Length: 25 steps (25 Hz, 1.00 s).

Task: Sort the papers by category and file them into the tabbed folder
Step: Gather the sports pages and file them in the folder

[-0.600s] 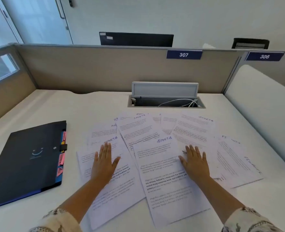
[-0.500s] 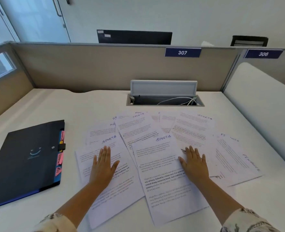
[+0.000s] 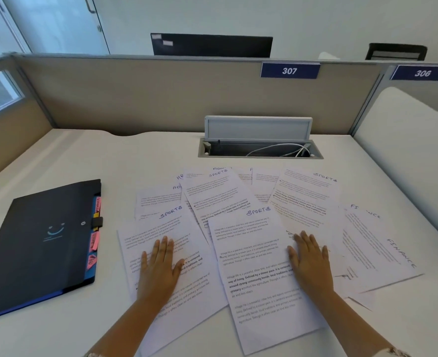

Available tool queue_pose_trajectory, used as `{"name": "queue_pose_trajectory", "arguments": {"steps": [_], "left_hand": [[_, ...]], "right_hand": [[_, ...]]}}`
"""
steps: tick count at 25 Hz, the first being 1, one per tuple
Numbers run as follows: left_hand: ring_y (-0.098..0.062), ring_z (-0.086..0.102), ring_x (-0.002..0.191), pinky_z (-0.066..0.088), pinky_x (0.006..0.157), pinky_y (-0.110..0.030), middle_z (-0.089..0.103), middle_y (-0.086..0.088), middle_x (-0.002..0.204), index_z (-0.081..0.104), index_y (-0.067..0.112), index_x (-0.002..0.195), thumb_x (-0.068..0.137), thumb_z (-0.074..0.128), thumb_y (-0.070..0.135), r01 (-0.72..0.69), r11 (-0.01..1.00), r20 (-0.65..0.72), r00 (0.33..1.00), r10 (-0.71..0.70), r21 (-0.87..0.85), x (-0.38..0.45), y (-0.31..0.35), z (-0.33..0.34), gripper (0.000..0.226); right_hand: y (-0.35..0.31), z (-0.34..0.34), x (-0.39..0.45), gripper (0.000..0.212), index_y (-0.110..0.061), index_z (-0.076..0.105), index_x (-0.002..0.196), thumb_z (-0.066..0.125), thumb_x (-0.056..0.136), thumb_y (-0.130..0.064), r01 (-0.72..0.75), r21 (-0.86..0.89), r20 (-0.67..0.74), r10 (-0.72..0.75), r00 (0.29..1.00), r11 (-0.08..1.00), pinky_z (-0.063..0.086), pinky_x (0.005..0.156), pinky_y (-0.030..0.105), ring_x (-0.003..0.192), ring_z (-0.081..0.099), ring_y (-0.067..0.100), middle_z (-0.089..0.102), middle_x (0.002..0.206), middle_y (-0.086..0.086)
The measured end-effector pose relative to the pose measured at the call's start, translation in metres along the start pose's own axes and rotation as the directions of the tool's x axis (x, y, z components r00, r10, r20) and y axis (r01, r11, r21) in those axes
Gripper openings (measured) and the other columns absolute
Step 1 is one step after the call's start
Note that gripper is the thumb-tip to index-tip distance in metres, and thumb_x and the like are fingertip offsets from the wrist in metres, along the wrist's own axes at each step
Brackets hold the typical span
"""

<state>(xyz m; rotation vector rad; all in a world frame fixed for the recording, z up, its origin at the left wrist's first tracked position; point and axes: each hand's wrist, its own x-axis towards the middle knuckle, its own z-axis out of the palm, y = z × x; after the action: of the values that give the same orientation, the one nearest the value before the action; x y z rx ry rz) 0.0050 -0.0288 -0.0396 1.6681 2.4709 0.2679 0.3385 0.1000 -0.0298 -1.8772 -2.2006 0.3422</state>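
Both hands, left (image 3: 159, 269) and right (image 3: 311, 264), flat on papers (image 3: 259, 284).

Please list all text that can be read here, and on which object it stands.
"307": blue sign on the partition
"306": second blue sign
"SPORTS": sheet under left hand
"SPORTS": sheet beside right hand
"FINANCE": rightmost sheet
Folder tabs: blurred

I see a white desk (image 3: 58, 161) with an open cable tray (image 3: 260, 149) at its far edge, a partition (image 3: 148, 96) behind, signs 307 (image 3: 289, 70) and 306 (image 3: 422, 73).
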Motion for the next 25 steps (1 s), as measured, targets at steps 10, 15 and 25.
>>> {"name": "queue_pose_trajectory", "arguments": {"steps": [10, 15, 25], "left_hand": [[-0.023, 0.004, 0.144, 0.0, 0.113, -0.041, 0.006, -0.006, 0.156, 0.023, 0.011, 0.144, 0.07, -0.019, 0.073, -0.032, 0.996, -0.024, 0.999, 0.03, -0.082, 0.006, 0.008, -0.011, 0.105], [-0.014, 0.042, 0.125, 0.032, 0.105, -0.023, 0.029, -0.004, 0.149, 0.037, 0.012, 0.137, 0.094, 0.04, 0.039, -0.087, 0.924, 0.019, 0.995, 0.102, -0.372, 0.003, 0.066, -0.034, 0.051], [-0.024, 0.055, 0.114, 0.044, 0.087, -0.027, 0.053, -0.011, 0.131, 0.032, 0.007, 0.136, 0.089, 0.057, 0.023, 0.342, 0.666, 0.361, 0.925, -0.117, -0.662, 0.02, 0.126, -0.045, 0.055]], "right_hand": [[-0.003, -0.009, 0.0, 0.055, -0.027, 0.039, 0.135, 0.022, 0.091, -0.053, -0.059, 0.037, -0.006, 0.059, 0.998, 0.998, -0.002, 0.114, 0.052, 0.142, 0.019, 0.016, 0.031, 0.15, -0.005], [-0.019, -0.018, 0.007, 0.035, -0.024, 0.056, 0.12, 0.049, 0.09, -0.04, -0.146, 0.151, -0.068, 0.158, 0.985, 0.978, 0.001, 0.111, 0.059, 0.133, 0.037, 0.02, 0.046, 0.139, -0.003], [-0.029, -0.048, 0.022, 0.038, -0.018, 0.059, 0.107, 0.055, 0.084, -0.048, -0.039, 0.532, -0.03, 0.065, 0.997, 0.846, 0.039, 0.099, 0.049, 0.108, 0.055, 0.021, 0.059, 0.109, -0.001]]}}
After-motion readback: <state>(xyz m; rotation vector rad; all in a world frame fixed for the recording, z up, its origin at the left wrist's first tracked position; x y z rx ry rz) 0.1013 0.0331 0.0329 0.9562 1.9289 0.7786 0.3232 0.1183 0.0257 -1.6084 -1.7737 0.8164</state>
